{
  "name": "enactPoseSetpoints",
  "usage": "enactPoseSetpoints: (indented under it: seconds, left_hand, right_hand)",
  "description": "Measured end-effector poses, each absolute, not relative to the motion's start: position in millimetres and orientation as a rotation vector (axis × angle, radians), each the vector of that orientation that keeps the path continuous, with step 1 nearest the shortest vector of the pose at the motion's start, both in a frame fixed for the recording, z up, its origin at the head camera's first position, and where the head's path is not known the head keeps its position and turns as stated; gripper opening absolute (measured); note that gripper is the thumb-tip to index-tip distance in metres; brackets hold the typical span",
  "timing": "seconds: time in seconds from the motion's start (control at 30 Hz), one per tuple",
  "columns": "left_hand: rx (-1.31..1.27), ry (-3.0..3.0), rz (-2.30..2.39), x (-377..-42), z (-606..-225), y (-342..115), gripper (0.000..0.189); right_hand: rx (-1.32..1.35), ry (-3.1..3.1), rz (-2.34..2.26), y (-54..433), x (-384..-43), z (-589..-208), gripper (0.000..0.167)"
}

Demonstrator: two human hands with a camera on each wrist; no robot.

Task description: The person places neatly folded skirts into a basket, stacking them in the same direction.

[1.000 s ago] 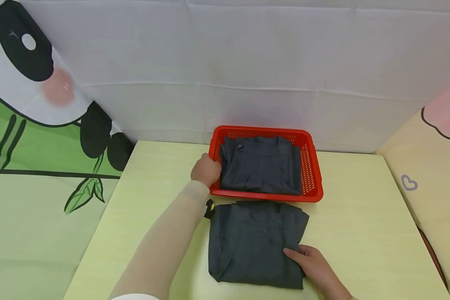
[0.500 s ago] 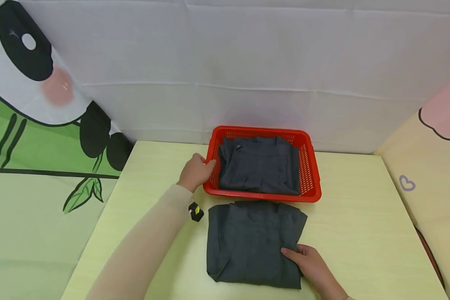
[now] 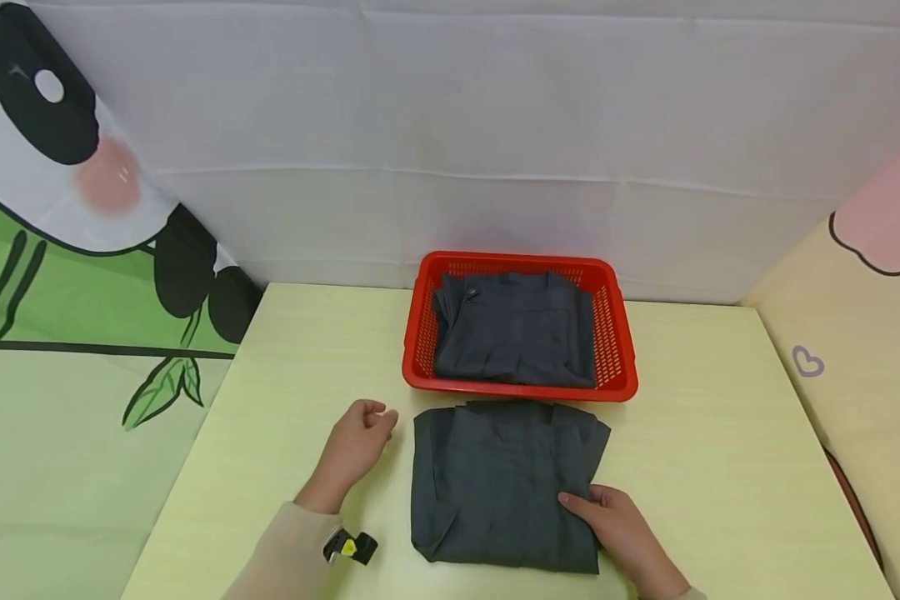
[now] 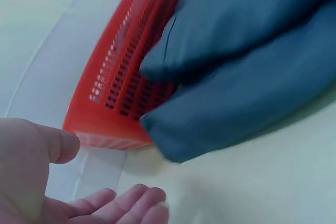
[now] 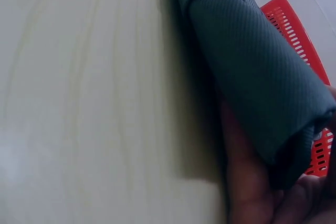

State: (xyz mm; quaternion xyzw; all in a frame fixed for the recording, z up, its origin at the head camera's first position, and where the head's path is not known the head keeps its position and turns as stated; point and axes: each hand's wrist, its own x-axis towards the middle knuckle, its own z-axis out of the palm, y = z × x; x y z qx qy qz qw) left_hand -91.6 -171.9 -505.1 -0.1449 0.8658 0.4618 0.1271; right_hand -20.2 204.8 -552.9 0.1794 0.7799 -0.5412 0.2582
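Note:
A folded dark grey garment (image 3: pixel 502 483) lies on the table in front of the red basket. My right hand (image 3: pixel 617 523) grips its right edge, thumb on top; the right wrist view shows fingers (image 5: pixel 247 177) tucked under the rolled-over cloth (image 5: pixel 252 61). My left hand (image 3: pixel 355 443) is held to the left of the garment, apart from it, with loosely bent fingers and nothing in them. In the left wrist view its thumb (image 4: pixel 64 146) overlaps the corner of the basket (image 4: pixel 105 119). Inside the basket sits another folded dark garment (image 3: pixel 521 337), a button near its upper left.
The red perforated basket (image 3: pixel 517 389) stands at the back of the pale table (image 3: pixel 720 442), close to the white cloth backdrop (image 3: pixel 495 125). Printed cloth panels border the table at left and right. A small black device (image 3: pixel 351 547) is strapped on my left wrist.
My left hand has let go of the basket's left side and drawn back toward me, beside the front garment. The basket shifted slightly left. My right hand keeps its grip on the garment.

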Motion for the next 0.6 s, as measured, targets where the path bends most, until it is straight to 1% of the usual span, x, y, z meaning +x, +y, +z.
enactPoseSetpoints:
  seconds: [0.17,0.3,0.5,0.6]
  left_hand:
    - [-0.476,2.374,1.543,-56.2,-516.1,-162.4,0.041]
    - [-0.506,2.251,1.701,-37.5,-525.4,-152.5,0.04]
    - [-0.555,2.164,1.756,-28.7,-536.6,-132.6,0.041]
    - [-0.532,2.129,1.703,-28.8,-540.9,-123.7,0.048]
  right_hand:
    - [0.49,2.115,-1.466,203.4,-20.3,-551.3,0.042]
    - [0.497,2.118,-1.457,202.5,-21.3,-550.2,0.042]
    - [0.517,2.128,-1.43,202.1,-22.1,-549.8,0.043]
    - [0.523,2.14,-1.416,202.4,-21.5,-550.5,0.042]
